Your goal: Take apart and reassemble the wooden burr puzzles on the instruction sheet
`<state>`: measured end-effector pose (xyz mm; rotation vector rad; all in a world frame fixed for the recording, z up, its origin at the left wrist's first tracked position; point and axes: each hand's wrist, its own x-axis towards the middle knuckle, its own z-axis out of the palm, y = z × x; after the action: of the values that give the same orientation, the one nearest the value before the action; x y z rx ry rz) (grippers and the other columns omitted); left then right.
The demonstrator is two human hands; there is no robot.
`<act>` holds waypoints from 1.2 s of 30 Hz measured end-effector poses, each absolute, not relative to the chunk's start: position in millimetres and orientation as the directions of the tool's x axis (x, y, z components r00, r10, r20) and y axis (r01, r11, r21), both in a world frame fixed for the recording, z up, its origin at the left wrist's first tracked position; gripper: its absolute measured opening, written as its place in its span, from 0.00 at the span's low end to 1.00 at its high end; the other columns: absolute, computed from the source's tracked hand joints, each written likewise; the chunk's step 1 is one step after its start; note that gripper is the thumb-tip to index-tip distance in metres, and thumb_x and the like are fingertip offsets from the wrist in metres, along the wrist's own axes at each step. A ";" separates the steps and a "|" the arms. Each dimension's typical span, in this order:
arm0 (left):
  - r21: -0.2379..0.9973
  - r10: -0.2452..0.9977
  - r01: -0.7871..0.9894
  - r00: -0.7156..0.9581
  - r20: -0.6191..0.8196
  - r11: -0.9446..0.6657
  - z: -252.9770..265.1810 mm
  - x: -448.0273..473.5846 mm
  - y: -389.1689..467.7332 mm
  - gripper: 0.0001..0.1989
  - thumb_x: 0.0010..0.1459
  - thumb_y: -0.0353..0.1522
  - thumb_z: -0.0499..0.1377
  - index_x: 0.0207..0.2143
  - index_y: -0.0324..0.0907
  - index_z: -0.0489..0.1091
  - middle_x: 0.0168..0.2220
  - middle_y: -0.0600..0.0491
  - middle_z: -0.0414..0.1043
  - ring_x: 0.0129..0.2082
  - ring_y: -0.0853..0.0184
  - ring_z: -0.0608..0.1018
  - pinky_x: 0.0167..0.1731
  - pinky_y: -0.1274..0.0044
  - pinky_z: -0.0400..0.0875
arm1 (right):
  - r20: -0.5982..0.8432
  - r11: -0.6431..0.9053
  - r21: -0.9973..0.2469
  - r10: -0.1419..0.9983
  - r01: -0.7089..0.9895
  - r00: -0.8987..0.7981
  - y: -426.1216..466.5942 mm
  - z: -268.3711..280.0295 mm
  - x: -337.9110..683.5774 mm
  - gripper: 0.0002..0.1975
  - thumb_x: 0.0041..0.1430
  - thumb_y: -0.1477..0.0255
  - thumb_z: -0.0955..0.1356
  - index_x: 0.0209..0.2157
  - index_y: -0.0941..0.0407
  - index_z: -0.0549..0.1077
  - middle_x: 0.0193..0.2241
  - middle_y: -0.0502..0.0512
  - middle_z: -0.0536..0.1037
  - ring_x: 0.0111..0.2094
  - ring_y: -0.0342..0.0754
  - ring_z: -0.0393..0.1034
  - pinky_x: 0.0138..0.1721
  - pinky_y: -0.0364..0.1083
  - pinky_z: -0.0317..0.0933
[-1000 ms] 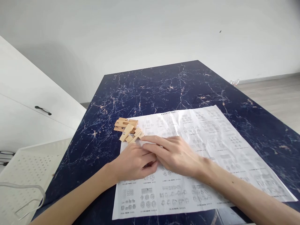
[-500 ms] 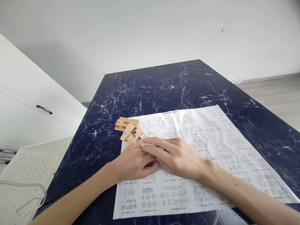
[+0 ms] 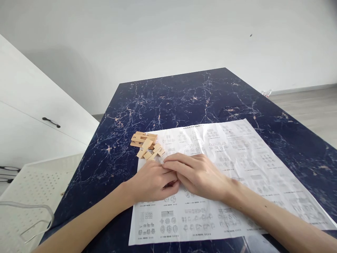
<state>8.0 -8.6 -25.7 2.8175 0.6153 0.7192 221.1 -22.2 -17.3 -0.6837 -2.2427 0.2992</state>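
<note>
My left hand (image 3: 154, 181) is closed over the printed paper sheet (image 3: 196, 230), thumb and fingers curled inward. Against it lies my right hand (image 3: 200, 175), also closed, its bent fingers overlapping the left fingertips. Whatever the two hands hold between them, if anything, is hidden. Just beyond the left knuckles sits a loose pile of light wooden puzzle pieces (image 3: 144, 147), flat notched bars partly stacked on each other. Some carry handwritten digits such as 2 and 3. The pile covers the sheet's far left corner and overhangs onto the table.
The dark blue marbled table (image 3: 168, 102) reaches toward a white wall. A white cabinet (image 3: 39, 95) with a black handle stands left, above a white perforated surface (image 3: 59, 175) with a pale cable (image 3: 39, 205). A glossy dark-edged object (image 3: 260, 244) lies at the near table edge.
The view has shifted slightly. My right fingers have drawn a little to the right and curl more over the left hand. The wooden pile stays as it was.
</note>
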 end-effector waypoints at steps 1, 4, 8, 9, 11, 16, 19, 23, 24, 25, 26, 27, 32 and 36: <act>0.258 0.429 0.348 0.798 0.422 -0.901 -25.6 8.2 -8.6 0.12 0.66 0.29 0.58 0.27 0.41 0.73 0.21 0.58 0.76 0.20 0.70 0.75 0.22 0.75 0.66 | 0.601 0.828 -0.414 0.561 0.378 -0.570 -22.3 -17.3 220.9 0.17 0.68 0.86 0.62 0.52 0.60 0.76 0.49 0.58 0.85 0.30 0.44 0.79 0.26 0.44 0.72; 0.256 0.426 0.346 0.801 0.420 -0.903 -25.4 8.3 -8.6 0.12 0.67 0.29 0.58 0.27 0.41 0.72 0.21 0.58 0.76 0.20 0.70 0.75 0.22 0.75 0.66 | 0.594 0.825 -0.422 0.566 0.377 -0.572 -22.2 -16.8 220.6 0.17 0.68 0.86 0.62 0.51 0.60 0.76 0.48 0.58 0.85 0.30 0.44 0.78 0.26 0.43 0.72; 0.254 0.427 0.349 0.805 0.412 -0.902 -25.1 8.3 -8.7 0.13 0.67 0.29 0.58 0.28 0.41 0.72 0.21 0.58 0.75 0.20 0.70 0.74 0.22 0.75 0.65 | 0.591 0.826 -0.411 0.564 0.386 -0.577 -21.7 -16.2 220.7 0.17 0.69 0.86 0.61 0.50 0.60 0.77 0.47 0.59 0.85 0.30 0.43 0.78 0.25 0.43 0.71; 0.252 0.428 0.351 0.804 0.413 -0.902 -24.8 8.4 -8.7 0.13 0.67 0.29 0.57 0.28 0.41 0.72 0.21 0.58 0.75 0.20 0.70 0.74 0.21 0.75 0.65 | 0.591 0.826 -0.410 0.563 0.387 -0.577 -21.7 -16.2 220.8 0.17 0.69 0.86 0.61 0.50 0.60 0.77 0.47 0.58 0.85 0.29 0.43 0.78 0.25 0.43 0.70; 0.255 0.431 0.352 0.801 0.416 -0.901 -23.7 8.9 -8.7 0.13 0.67 0.29 0.57 0.27 0.41 0.72 0.21 0.58 0.75 0.19 0.70 0.73 0.21 0.75 0.64 | 0.592 0.825 -0.413 0.565 0.386 -0.574 -21.7 -16.3 220.9 0.17 0.69 0.85 0.61 0.50 0.59 0.76 0.46 0.58 0.85 0.29 0.43 0.77 0.25 0.43 0.70; 0.274 0.441 0.353 0.796 0.415 -0.895 -21.1 10.1 -9.7 0.14 0.67 0.28 0.57 0.26 0.41 0.71 0.20 0.58 0.74 0.19 0.70 0.72 0.21 0.74 0.64 | 0.599 0.826 -0.415 0.563 0.381 -0.569 -22.1 -16.4 221.6 0.16 0.68 0.86 0.61 0.50 0.60 0.76 0.45 0.57 0.85 0.28 0.43 0.77 0.25 0.43 0.69; 0.279 0.450 0.362 0.801 0.395 -0.890 -21.0 9.8 -10.3 0.14 0.68 0.29 0.57 0.26 0.41 0.71 0.20 0.58 0.74 0.19 0.71 0.72 0.22 0.75 0.64 | 0.595 0.823 -0.418 0.568 0.384 -0.569 -22.2 -16.7 222.0 0.17 0.69 0.85 0.61 0.50 0.58 0.76 0.45 0.57 0.85 0.29 0.43 0.77 0.25 0.43 0.69; 0.271 0.445 0.361 0.806 0.391 -0.892 -22.4 8.8 -10.0 0.15 0.67 0.29 0.57 0.26 0.41 0.71 0.20 0.58 0.74 0.20 0.70 0.72 0.22 0.75 0.63 | 0.592 0.822 -0.418 0.570 0.387 -0.570 -22.4 -17.4 221.9 0.17 0.69 0.85 0.61 0.50 0.59 0.76 0.45 0.57 0.85 0.28 0.42 0.76 0.25 0.42 0.68; 0.273 0.443 0.358 0.805 0.394 -0.893 -22.7 8.7 -9.8 0.14 0.67 0.29 0.57 0.26 0.41 0.71 0.20 0.58 0.74 0.20 0.70 0.72 0.22 0.75 0.63 | 0.593 0.822 -0.417 0.569 0.387 -0.570 -22.5 -17.5 221.7 0.17 0.69 0.85 0.61 0.50 0.59 0.76 0.45 0.57 0.85 0.28 0.42 0.76 0.24 0.42 0.68; 0.279 0.443 0.354 0.803 0.398 -0.893 -22.8 8.7 -9.8 0.14 0.67 0.29 0.57 0.26 0.41 0.71 0.20 0.58 0.74 0.20 0.70 0.72 0.22 0.75 0.63 | 0.594 0.822 -0.417 0.569 0.387 -0.569 -22.5 -17.5 221.6 0.17 0.69 0.85 0.61 0.49 0.59 0.76 0.45 0.57 0.85 0.28 0.42 0.75 0.24 0.42 0.68; 0.285 0.444 0.351 0.801 0.402 -0.892 -22.8 8.8 -9.7 0.14 0.67 0.28 0.57 0.25 0.41 0.71 0.20 0.58 0.74 0.19 0.71 0.72 0.22 0.75 0.62 | 0.594 0.823 -0.418 0.568 0.386 -0.569 -22.5 -17.4 221.4 0.17 0.69 0.85 0.61 0.49 0.59 0.76 0.44 0.57 0.85 0.28 0.42 0.75 0.24 0.42 0.67; 0.291 0.445 0.349 0.799 0.404 -0.891 -22.6 9.1 -9.8 0.14 0.67 0.28 0.57 0.25 0.41 0.71 0.20 0.58 0.73 0.19 0.71 0.71 0.22 0.75 0.62 | 0.594 0.823 -0.418 0.568 0.385 -0.569 -22.5 -17.3 221.3 0.17 0.69 0.85 0.61 0.49 0.59 0.76 0.44 0.57 0.85 0.28 0.42 0.75 0.24 0.42 0.67; 0.289 0.444 0.348 0.795 0.413 -0.892 -20.3 10.7 -10.2 0.14 0.66 0.28 0.58 0.25 0.41 0.70 0.20 0.58 0.73 0.19 0.71 0.71 0.22 0.75 0.62 | 0.593 0.824 -0.410 0.567 0.391 -0.572 -22.2 -16.9 221.3 0.16 0.68 0.86 0.61 0.49 0.60 0.76 0.43 0.56 0.85 0.26 0.43 0.73 0.22 0.43 0.66; 0.280 0.451 0.361 0.790 0.414 -0.889 -19.6 10.8 -10.8 0.15 0.66 0.28 0.57 0.25 0.41 0.70 0.20 0.58 0.73 0.20 0.70 0.71 0.22 0.74 0.61 | 0.583 0.822 -0.421 0.570 0.384 -0.580 -22.3 -16.5 222.0 0.17 0.68 0.86 0.61 0.50 0.60 0.76 0.44 0.57 0.85 0.28 0.43 0.75 0.24 0.43 0.67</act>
<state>10.8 -10.8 -19.6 2.7940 0.6404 0.7167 222.0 -22.3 -16.5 -0.6953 -2.2575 0.3215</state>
